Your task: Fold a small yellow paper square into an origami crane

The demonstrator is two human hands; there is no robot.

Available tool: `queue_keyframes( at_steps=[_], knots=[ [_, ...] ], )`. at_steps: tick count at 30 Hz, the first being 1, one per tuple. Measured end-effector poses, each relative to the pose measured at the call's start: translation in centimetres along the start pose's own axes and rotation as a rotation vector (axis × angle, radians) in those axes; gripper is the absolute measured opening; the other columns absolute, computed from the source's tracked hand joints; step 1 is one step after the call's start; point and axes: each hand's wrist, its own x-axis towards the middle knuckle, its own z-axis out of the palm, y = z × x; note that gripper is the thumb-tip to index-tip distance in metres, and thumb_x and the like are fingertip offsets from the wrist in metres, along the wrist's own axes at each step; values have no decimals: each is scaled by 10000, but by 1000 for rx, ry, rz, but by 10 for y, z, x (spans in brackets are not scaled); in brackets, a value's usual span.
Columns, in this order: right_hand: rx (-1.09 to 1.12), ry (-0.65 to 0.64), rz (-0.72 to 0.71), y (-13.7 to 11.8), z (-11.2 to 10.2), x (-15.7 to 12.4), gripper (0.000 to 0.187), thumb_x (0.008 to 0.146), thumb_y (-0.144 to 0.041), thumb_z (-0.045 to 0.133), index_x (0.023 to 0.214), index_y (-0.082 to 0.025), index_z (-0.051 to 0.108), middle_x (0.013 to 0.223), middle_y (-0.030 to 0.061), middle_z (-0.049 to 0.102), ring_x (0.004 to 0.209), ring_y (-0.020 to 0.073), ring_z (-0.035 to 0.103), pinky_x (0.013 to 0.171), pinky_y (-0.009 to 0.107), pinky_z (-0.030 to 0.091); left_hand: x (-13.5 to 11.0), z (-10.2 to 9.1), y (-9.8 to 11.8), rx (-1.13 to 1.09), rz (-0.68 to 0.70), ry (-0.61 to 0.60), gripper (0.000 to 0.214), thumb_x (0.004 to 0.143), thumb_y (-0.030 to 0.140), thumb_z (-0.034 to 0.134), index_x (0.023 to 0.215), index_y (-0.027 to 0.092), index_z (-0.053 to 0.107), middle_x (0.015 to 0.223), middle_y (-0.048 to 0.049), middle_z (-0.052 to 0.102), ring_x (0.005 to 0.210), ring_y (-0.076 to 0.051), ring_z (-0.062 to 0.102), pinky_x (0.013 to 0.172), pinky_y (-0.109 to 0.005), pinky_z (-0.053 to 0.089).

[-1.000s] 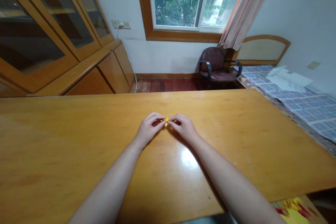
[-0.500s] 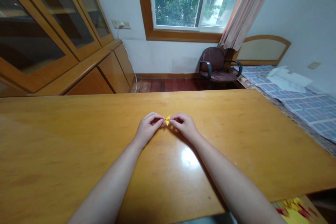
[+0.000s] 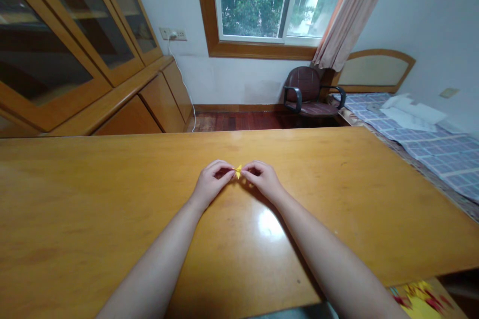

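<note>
A small folded piece of yellow paper [image 3: 238, 172], with pointed tips like an origami figure, is held between my two hands over the middle of the wooden table [image 3: 112, 219]. My left hand [image 3: 214, 179] pinches its left end between thumb and fingertips. On the opposite side, my right hand [image 3: 264, 178] pinches the right end in the same way. The fingertips cover both ends, so only the middle with its upper and lower points shows. Its exact shape is too small to make out.
Yellow and red paper pieces [image 3: 421, 296] lie on a lower surface at the bottom right. A brown armchair [image 3: 305, 89] stands beyond the table's far edge. To the right is a bed [image 3: 422, 134] with a checked cover; a glass-door cabinet [image 3: 123, 104] lines the left.
</note>
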Motion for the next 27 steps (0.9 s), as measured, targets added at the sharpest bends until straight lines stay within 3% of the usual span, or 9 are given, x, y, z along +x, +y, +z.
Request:
queue_keyframes(
  at_steps=[12,16,27],
  knots=[
    [-167,-10,-140,4,3,0,119,818,-271,701,888,-176,714,800,34,684,657,121,594,618,234,469,1,-1,3,62,41,-11,104,847,270,666,792,191,707,803,-34,665,764,-156,623,712,-269,486],
    [-213,-12,-196,3,2,1,71,824,-248,699,840,-183,721,758,26,674,658,124,579,627,239,461,2,-1,3,62,45,-22,105,848,278,666,802,195,709,814,-36,668,777,-159,626,720,-272,491],
    [-150,23,-154,-2,0,0,77,834,-255,680,827,-188,716,783,31,696,605,117,582,607,242,468,3,2,-2,42,-5,-34,112,838,307,666,856,205,707,858,-38,662,816,-172,635,735,-279,506]
  ],
)
